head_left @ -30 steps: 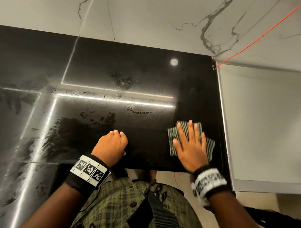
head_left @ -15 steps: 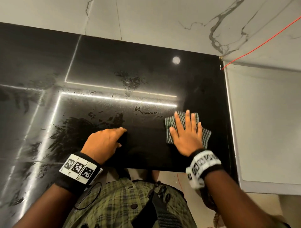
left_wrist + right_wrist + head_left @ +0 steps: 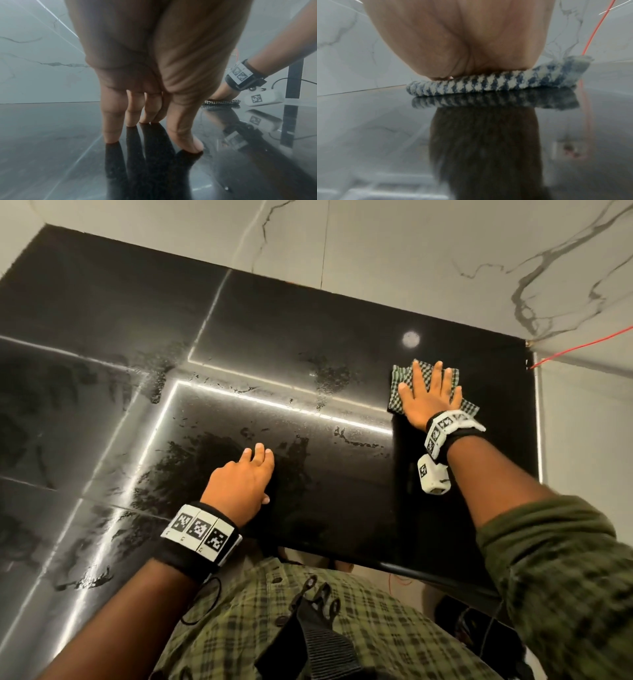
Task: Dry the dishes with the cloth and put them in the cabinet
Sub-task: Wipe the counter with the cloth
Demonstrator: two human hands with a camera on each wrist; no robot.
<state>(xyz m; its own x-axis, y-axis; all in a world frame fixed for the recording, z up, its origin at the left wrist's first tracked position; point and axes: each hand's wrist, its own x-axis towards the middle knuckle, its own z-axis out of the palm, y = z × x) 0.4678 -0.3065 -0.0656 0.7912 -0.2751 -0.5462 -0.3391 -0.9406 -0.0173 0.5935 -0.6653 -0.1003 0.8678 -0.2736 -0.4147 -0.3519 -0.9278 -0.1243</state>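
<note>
The right hand (image 3: 425, 402) lies flat on a folded checked cloth (image 3: 400, 374), its fingers (image 3: 418, 374) straight and spread, pressing the cloth down on the glossy black table (image 3: 342, 313) without gripping it; cloth edges show beyond the fingertips and to both sides of the palm; in the right wrist view the cloth (image 3: 488, 83) lies squeezed thin between the palm and the table, one corner lifted at the right. The left hand (image 3: 241, 482) holds nothing; its fingers (image 3: 133, 108) are straight and close together, the tips and thumb touching the bare table well apart from the cloth; wet smears (image 3: 191, 457) lie on the table beside and ahead of these fingers. Beyond the table stands a marble-veined wall (image 3: 445, 258); a red wire (image 3: 582, 347) runs off past the right hand's fingertips. Both wrists wear bands with black-and-white markers (image 3: 200, 530).
</note>
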